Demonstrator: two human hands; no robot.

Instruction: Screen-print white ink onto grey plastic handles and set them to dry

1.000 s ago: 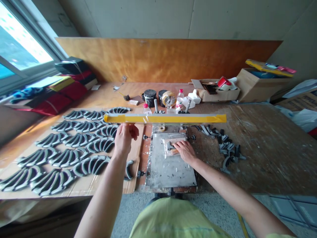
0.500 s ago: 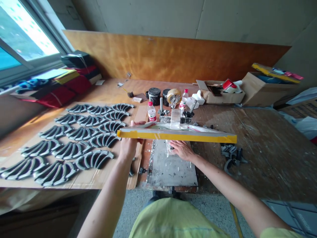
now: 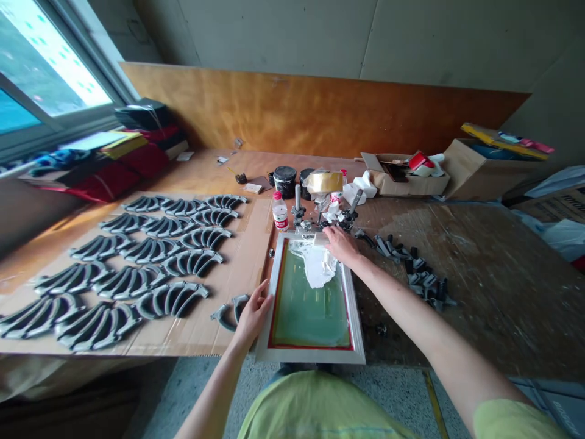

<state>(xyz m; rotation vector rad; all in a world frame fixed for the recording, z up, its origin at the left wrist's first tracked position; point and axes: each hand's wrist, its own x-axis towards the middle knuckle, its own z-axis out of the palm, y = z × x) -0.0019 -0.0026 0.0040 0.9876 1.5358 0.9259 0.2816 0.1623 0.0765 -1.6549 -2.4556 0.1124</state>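
Left hand (image 3: 254, 313) and right hand (image 3: 340, 244) are working at a frame (image 3: 315, 356) with green mesh (image 3: 311, 320).
Frame is lying flat at the near edge of the surface (image 3: 484, 268), mid-scene; white paste (image 3: 317, 269) is covering the mesh's far part. Left grip is standing apart at the left rim, contact unclear; right grip is reaching a pale block (image 3: 320, 238) at the far end, can't tell if clamped. Grey curved parts (image 3: 176, 301) are sitting in rows on cardboard (image 3: 249, 244) left; a bottle (image 3: 280, 217) is standing just beyond the frame's far left corner; loose pieces (image 3: 418, 266) are lying right.
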